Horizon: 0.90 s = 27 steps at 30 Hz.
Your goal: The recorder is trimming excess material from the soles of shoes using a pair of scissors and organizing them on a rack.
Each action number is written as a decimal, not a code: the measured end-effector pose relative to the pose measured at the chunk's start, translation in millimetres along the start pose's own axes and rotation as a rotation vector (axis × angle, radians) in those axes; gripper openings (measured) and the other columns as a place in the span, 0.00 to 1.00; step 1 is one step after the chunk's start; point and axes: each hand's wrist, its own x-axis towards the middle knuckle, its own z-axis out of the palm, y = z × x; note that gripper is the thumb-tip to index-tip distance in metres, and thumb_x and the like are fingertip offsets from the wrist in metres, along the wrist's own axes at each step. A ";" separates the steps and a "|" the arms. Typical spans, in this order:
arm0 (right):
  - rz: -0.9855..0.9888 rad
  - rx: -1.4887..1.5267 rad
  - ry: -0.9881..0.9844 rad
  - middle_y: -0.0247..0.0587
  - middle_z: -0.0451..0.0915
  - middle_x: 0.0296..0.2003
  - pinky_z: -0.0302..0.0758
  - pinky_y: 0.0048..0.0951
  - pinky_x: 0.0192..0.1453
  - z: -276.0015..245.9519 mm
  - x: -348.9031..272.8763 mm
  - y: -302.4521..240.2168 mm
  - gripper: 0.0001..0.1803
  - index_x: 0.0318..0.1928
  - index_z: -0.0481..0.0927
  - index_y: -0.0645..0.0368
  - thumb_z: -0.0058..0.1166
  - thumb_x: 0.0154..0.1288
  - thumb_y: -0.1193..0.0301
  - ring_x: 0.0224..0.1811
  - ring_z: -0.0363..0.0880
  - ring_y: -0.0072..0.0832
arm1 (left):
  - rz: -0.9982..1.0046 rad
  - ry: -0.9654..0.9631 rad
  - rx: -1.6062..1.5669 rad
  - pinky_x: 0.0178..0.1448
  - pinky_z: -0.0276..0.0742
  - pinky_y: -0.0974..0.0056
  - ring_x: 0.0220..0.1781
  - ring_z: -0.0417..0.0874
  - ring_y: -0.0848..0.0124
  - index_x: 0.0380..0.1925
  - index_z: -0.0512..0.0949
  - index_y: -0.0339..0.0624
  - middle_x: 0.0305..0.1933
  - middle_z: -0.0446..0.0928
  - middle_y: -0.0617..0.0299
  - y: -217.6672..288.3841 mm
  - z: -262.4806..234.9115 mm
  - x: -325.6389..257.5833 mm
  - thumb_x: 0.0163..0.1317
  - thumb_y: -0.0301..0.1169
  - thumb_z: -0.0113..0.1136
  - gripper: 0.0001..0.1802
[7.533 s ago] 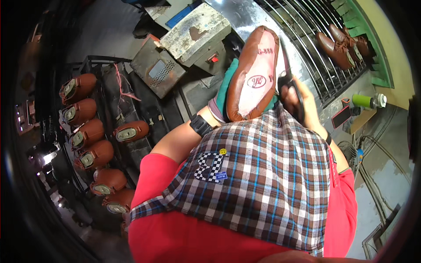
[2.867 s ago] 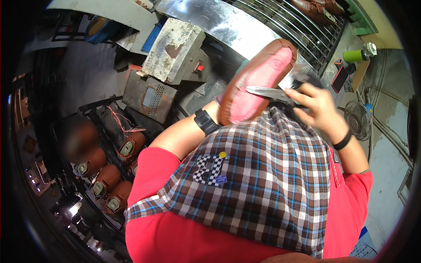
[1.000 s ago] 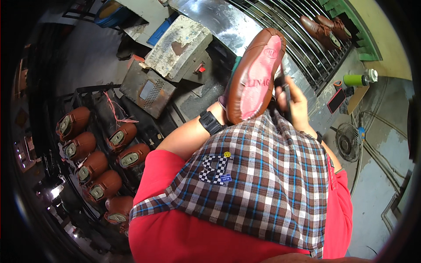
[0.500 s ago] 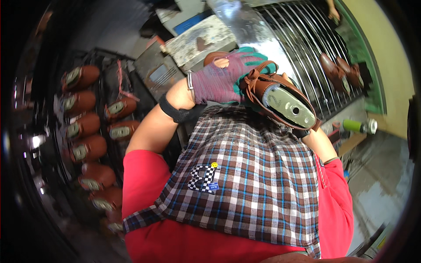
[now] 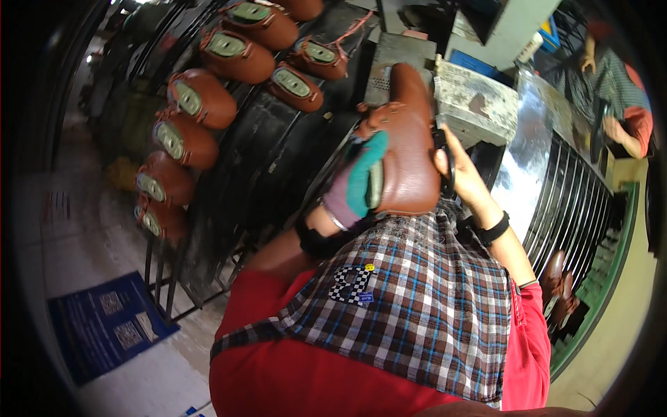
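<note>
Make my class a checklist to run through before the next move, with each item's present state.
1. Left hand gloved and gripping the brown shoe: ok.
2. Right hand gripping the black-handled tool: ok.
3. Tool's tip clear of the shoe: cannot tell; it can't be made out.
4. Sole facing the camera: not ok; the shoe's side shows.
5. Other person clear of the shoe: ok, off at upper right.

Glove (image 5: 338, 200): purple knit with green-coated fingers, worn at the grip
Left wristband (image 5: 316, 240): black, just behind the glove
Right wristband (image 5: 496, 229): black, below the grip on its right
Apron (image 5: 431, 292): plaid in brown, white and blue, directly below the grip
Patch (image 5: 342, 286): black-and-white checks, beside a yellow dot (image 5: 369, 267) and blue tag (image 5: 366, 297)
Shirt (image 5: 306, 368): red, short-sleeved, farthest from the grip
</note>
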 end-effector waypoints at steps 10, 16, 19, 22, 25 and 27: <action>0.057 0.105 0.065 0.42 0.76 0.54 0.71 0.24 0.57 0.1 -41.9 54.7 0.41 0.73 0.50 0.65 0.57 0.69 0.62 0.49 0.74 0.21 | -0.018 0.946 -0.314 0.41 0.79 0.61 0.37 0.82 0.68 0.40 0.81 0.47 0.35 0.79 0.62 -49.0 -196.5 -32.1 0.70 0.44 0.52 0.15; 0.143 0.200 0.257 0.42 0.74 0.53 0.70 0.23 0.59 -7.2 -49.9 89.1 0.42 0.72 0.53 0.65 0.61 0.67 0.64 0.53 0.73 0.22 | 0.057 0.729 1.756 0.40 0.76 0.60 0.36 0.79 0.67 0.44 0.79 0.41 0.36 0.78 0.65 -105.3 -351.9 -43.9 0.65 0.43 0.55 0.17; 0.136 0.159 0.089 0.40 0.76 0.53 0.70 0.24 0.57 6.3 -12.3 71.6 0.43 0.73 0.51 0.64 0.60 0.67 0.61 0.52 0.72 0.22 | -0.401 0.845 1.811 0.44 0.77 0.56 0.41 0.80 0.61 0.46 0.78 0.39 0.41 0.79 0.57 -114.0 -466.1 -199.2 0.65 0.46 0.56 0.21; 0.182 0.283 0.329 0.35 0.76 0.45 0.72 0.22 0.47 -8.2 -26.3 109.9 0.44 0.73 0.51 0.62 0.61 0.67 0.59 0.42 0.74 0.19 | -0.092 1.382 1.600 0.55 0.75 0.52 0.54 0.78 0.52 0.54 0.72 0.35 0.52 0.76 0.42 -95.6 -333.5 -89.5 0.64 0.44 0.57 0.26; 0.346 0.227 0.440 0.35 0.75 0.32 0.75 0.26 0.43 -14.8 -15.0 79.7 0.38 0.70 0.60 0.57 0.57 0.68 0.54 0.35 0.75 0.22 | 0.315 0.842 1.186 0.70 0.64 0.55 0.63 0.73 0.54 0.61 0.68 0.29 0.62 0.71 0.42 -75.9 -193.0 -51.9 0.64 0.28 0.57 0.26; 0.332 0.231 0.490 0.37 0.78 0.33 0.76 0.28 0.43 -31.0 -20.4 107.3 0.35 0.68 0.64 0.56 0.58 0.67 0.55 0.35 0.77 0.25 | 0.129 0.504 1.017 0.70 0.63 0.56 0.65 0.73 0.56 0.61 0.69 0.32 0.62 0.72 0.46 -78.9 -133.5 -17.3 0.63 0.29 0.60 0.27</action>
